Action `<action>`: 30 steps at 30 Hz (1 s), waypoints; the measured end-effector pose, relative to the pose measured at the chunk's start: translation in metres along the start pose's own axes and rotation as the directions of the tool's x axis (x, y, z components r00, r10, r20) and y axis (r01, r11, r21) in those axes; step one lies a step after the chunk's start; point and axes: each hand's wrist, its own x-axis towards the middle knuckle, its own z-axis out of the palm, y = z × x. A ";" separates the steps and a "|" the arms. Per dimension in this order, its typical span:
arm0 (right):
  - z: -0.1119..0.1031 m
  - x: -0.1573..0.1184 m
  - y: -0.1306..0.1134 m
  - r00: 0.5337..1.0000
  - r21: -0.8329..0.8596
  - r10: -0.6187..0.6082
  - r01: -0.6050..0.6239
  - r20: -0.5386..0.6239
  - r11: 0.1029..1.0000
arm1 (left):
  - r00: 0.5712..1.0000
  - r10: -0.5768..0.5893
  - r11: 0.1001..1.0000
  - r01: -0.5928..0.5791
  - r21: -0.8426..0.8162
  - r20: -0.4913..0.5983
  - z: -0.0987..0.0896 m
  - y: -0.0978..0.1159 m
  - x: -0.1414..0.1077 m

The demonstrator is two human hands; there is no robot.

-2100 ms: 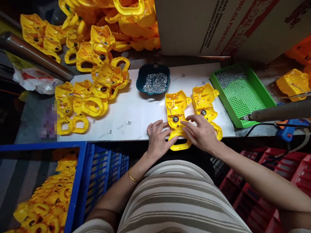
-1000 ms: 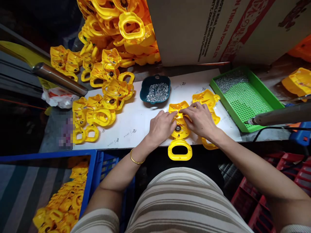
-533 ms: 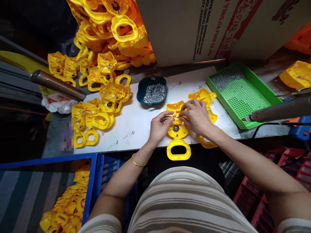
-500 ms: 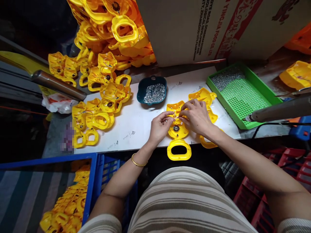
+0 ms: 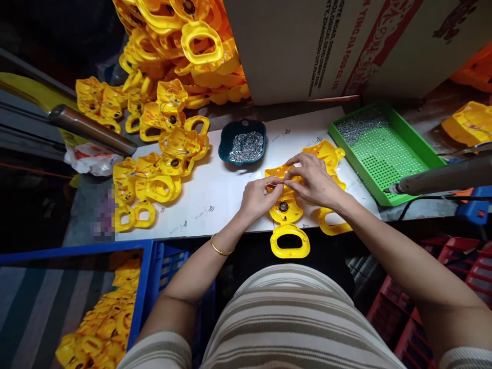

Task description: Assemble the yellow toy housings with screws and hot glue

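A yellow plastic shell (image 5: 289, 214) with a loop handle (image 5: 290, 242) lies open side up at the front edge of the white board. A round black speaker (image 5: 283, 206) sits inside it. Above the shell, my left hand (image 5: 261, 197) pinches a thin reddish wire (image 5: 277, 183) between thumb and forefinger. From the other side, my right hand (image 5: 313, 179) closes thumb and fingertips on the same wire, the tips of both hands almost meeting. My fingers hide the shell's upper part. Just behind my right hand rests another yellow shell (image 5: 325, 152).
A dark teal bowl (image 5: 222, 150) of small screws stands behind my hands. A green perforated tray (image 5: 407, 159) with more screws is on the right, under a hanging screwdriver (image 5: 442, 177). Yellow shells (image 5: 165, 169) pile up left. A blue crate (image 5: 148, 287) is lower left; a carton (image 5: 292, 51) stands behind.
The shell in front of me has shifted slightly right and tilted a little. Both hands have moved slightly right, and a reddish wire now shows between my fingertips.
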 end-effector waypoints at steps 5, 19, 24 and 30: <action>0.004 -0.005 0.004 0.998 -0.041 -0.007 0.004 -0.066 0.999 | 0.990 -0.139 0.953 0.135 -0.272 0.005 0.006 -0.006 0.001; 0.003 -0.004 0.001 0.997 -0.090 0.078 -0.080 -0.017 0.993 | 0.890 0.452 0.766 -0.354 0.536 -0.059 0.003 0.013 -0.018; -0.002 -0.003 0.004 0.991 -0.019 0.124 -0.123 0.052 0.992 | 0.873 0.487 0.732 -0.392 0.558 -0.025 0.017 0.006 -0.005; -0.008 -0.002 0.012 0.978 0.059 0.136 -0.146 0.159 0.987 | 0.849 0.525 0.739 -0.491 0.462 0.062 0.018 -0.009 0.009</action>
